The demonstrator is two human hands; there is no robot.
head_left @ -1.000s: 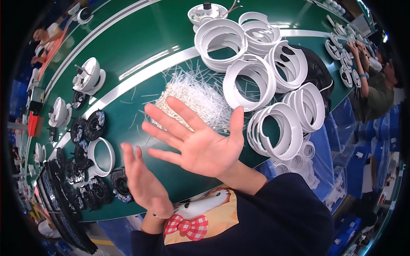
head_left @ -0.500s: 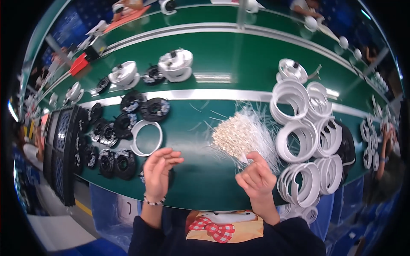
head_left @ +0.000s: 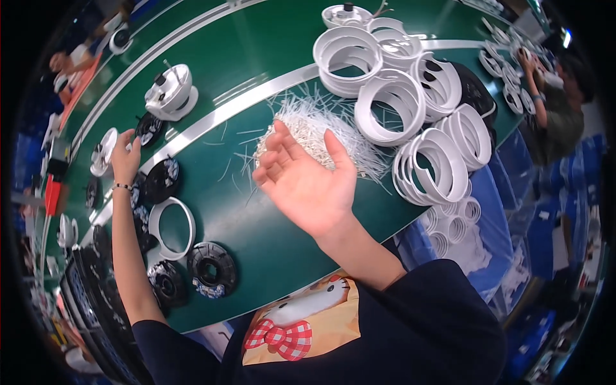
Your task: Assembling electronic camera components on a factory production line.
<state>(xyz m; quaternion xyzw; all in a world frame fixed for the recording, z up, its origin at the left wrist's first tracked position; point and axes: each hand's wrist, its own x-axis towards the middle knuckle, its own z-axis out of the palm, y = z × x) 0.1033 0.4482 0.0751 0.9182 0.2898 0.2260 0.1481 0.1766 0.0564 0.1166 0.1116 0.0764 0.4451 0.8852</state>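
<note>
My left hand (head_left: 125, 156) is stretched far out at the left, fingers apart, next to a white domed housing (head_left: 102, 154); whether a fingertip touches it I cannot tell. My right hand (head_left: 311, 189) is raised with palm up and fingers spread, holding nothing. It partly hides a pile of thin white strips with beige ends (head_left: 301, 128). Below my left hand lie a white ring (head_left: 154, 224) and several black round parts, one of them a black ring-shaped part with a circuit board (head_left: 212, 266). A second white domed housing (head_left: 168, 93) stands farther back.
Stacks of white rings (head_left: 391, 106) stand at the right, beside a black bag-like thing (head_left: 471, 93). A metal rail (head_left: 212, 122) crosses the green table (head_left: 256, 240). Black trays (head_left: 90, 308) are stacked at the left edge. Another person (head_left: 564, 115) sits at the far right.
My view has turned and tilted. My left hand has moved forward and left, from near the white ring to the white housing. My right hand has opened from a loose curl and moved forward.
</note>
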